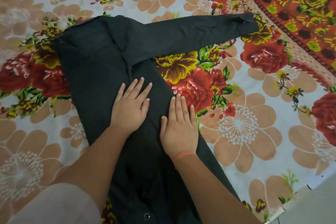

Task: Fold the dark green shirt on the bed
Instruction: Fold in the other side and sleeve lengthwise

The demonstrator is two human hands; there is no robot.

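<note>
The dark green shirt (94,56) lies flat on the floral bed sheet (245,123), its body running from upper left down to the bottom edge of the view. One long sleeve (200,32) stretches out to the upper right, its cuff near the sheet's red border. My left hand (131,107) presses flat on the middle of the shirt, fingers spread. My right hand (179,125) lies flat beside it on the shirt's right edge, fingertips reaching onto the sheet. The other sleeve is hidden from view.
A red and yellow patterned border (291,2) runs along the sheet's upper right. The bed's edge and a strip of grey floor (320,203) show at the bottom right. My pale sleeve (54,205) fills the bottom left corner.
</note>
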